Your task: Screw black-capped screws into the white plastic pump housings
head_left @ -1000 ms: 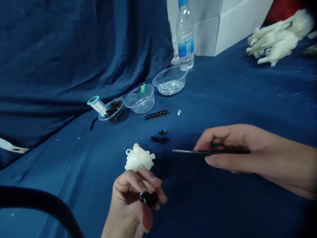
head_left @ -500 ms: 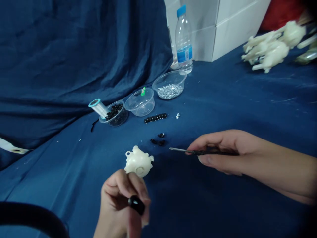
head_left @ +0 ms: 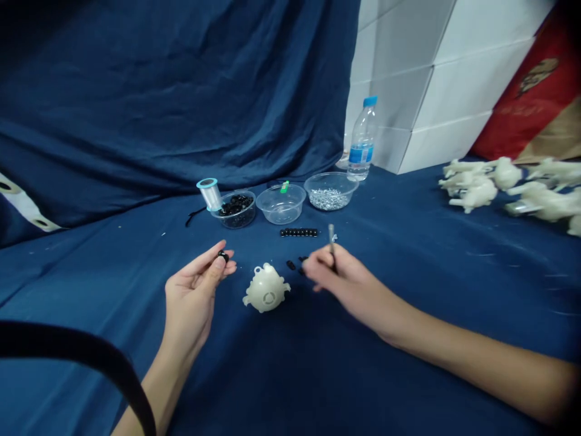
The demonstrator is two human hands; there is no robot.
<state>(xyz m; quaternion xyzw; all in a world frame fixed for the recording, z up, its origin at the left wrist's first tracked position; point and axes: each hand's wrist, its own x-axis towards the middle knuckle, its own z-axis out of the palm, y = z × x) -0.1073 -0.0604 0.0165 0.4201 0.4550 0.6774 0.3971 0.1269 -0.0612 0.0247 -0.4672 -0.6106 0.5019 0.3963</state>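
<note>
A: What have the hands got?

B: The left hand (head_left: pixel 193 303) is pinching a small black piece (head_left: pixel 223 256) between thumb and forefinger, with the other fingers loosely open. The right hand (head_left: pixel 347 281) is closed on a slim screwdriver (head_left: pixel 332 241), shaft pointing up.

A: And the cream plastic body (head_left: pixel 266 290)?

B: It's lying on the blue cloth (head_left: pixel 363 375) between the hands, touching neither. It looks light and stiff, probably a hollow moulding (hard to be sure in this dim view), so a careless push could send it skidding.

A: Where would you take hold of it?

B: Around the rounded middle, away from the small loop and stubby lugs, which look likeliest to snap. The black piece seems hard and slick, and it's tiny, so a fingertip pinch suits it. A dropped one could get lost against that dark cloth.
</note>
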